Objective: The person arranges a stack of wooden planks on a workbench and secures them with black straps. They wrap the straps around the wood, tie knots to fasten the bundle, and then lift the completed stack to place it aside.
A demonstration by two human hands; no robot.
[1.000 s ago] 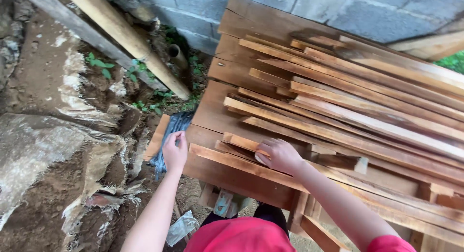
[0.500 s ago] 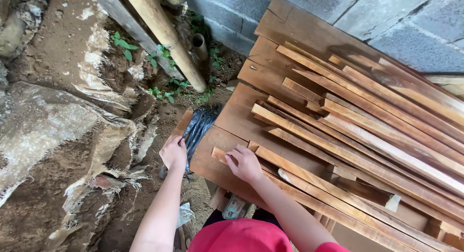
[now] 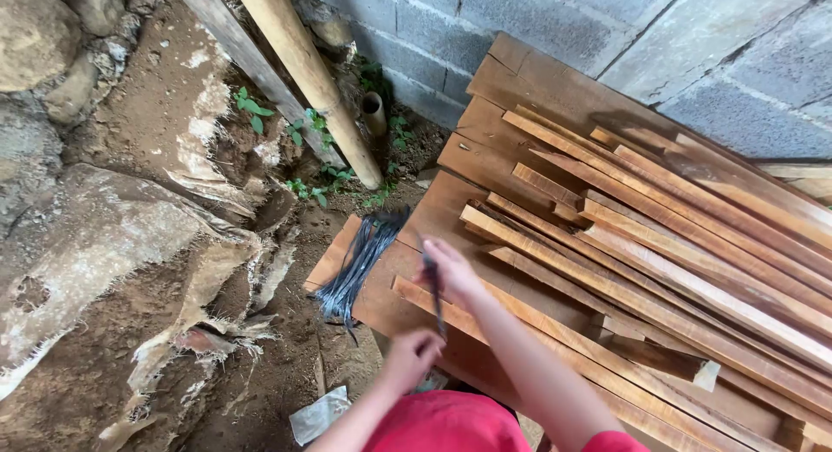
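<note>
Wooden planks (image 3: 659,270) | hands (image 3: 433,318) stretch thin dark strap (image 3: 433,287)

Head view: right hand (image 3: 452,274) pinches one dark strap (image 3: 432,289), raised off the boards. Left hand (image 3: 412,357) sits at 7 o'clock of it, fist closed on the strap's lower end. Bundle of dark straps (image 3: 357,266) lies at 9 o'clock of the right hand, on the board edge. Stack of wooden slats (image 3: 659,244) spreads from 1 to 4 o'clock. Wooden pole (image 3: 308,75) leans at 11 o'clock against the block wall (image 3: 555,19). Dirt and rock fill the left.
</note>
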